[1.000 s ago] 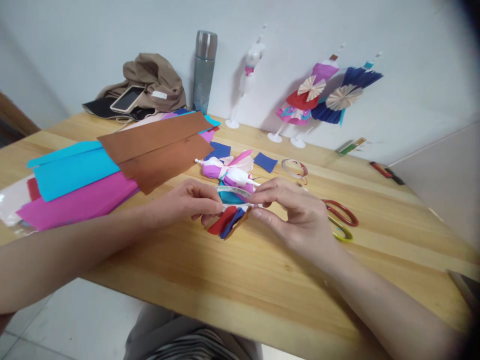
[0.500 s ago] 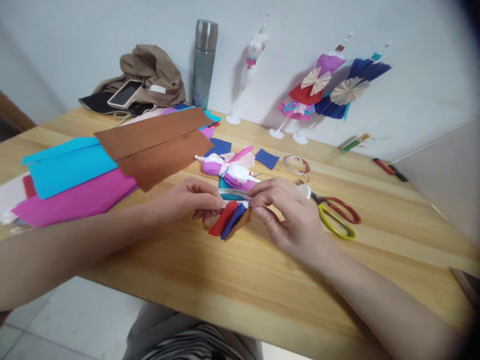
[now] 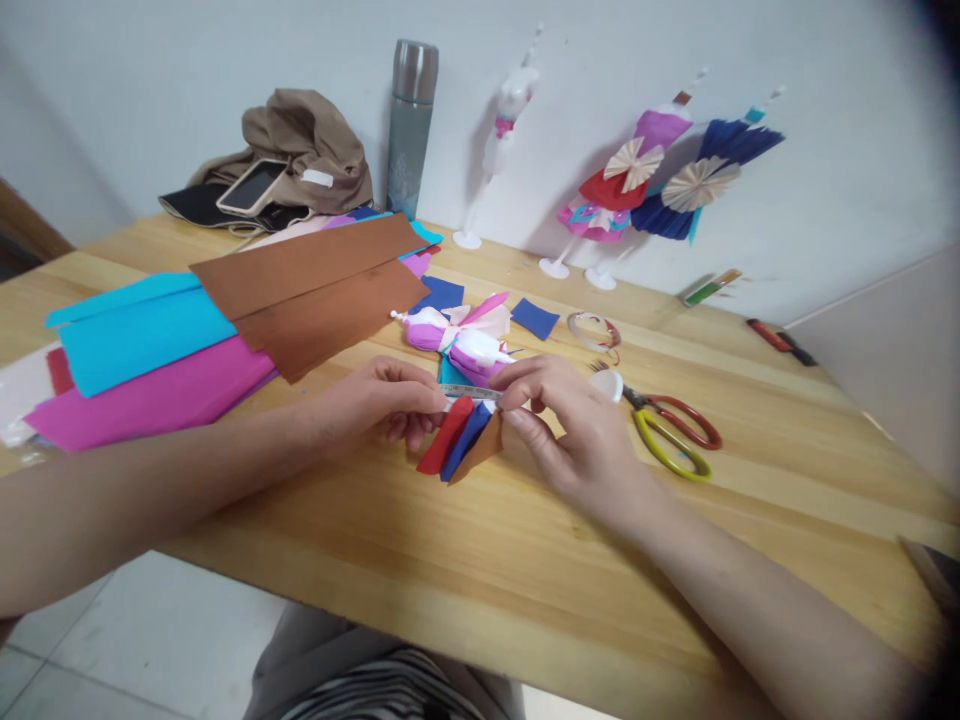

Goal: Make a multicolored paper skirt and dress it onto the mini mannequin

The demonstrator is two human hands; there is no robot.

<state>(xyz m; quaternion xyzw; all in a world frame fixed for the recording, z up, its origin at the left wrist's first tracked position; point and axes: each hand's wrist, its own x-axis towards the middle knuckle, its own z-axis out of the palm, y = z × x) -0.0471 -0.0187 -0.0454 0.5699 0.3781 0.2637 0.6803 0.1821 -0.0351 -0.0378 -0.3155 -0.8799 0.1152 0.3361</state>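
Between my two hands runs a short pale strip of tape (image 3: 469, 392) with faint printed marks. My left hand (image 3: 397, 397) pinches its left end, and my right hand (image 3: 564, 415) pinches the right end between thumb and fingers. Small red (image 3: 444, 440), blue (image 3: 466, 445) and brown (image 3: 480, 450) paper pieces hang side by side below the strip. Just beyond my fingers a small white dress form (image 3: 469, 345), wrapped in purple and pink paper, lies on its side. Part of a teal piece (image 3: 450, 372) shows behind the strip.
Scissors (image 3: 679, 440) with red and yellow handles lie right of my right hand, near a tape roll (image 3: 592, 328). Brown paper sheets (image 3: 315, 290) overlap cyan and magenta ones at left. Behind stand a flask (image 3: 410, 140) and several upright dress forms (image 3: 622, 180).
The strip has flattened from a raised curve to nearly straight, and the brown piece shows more openly. Both hands keep nearly the same place.
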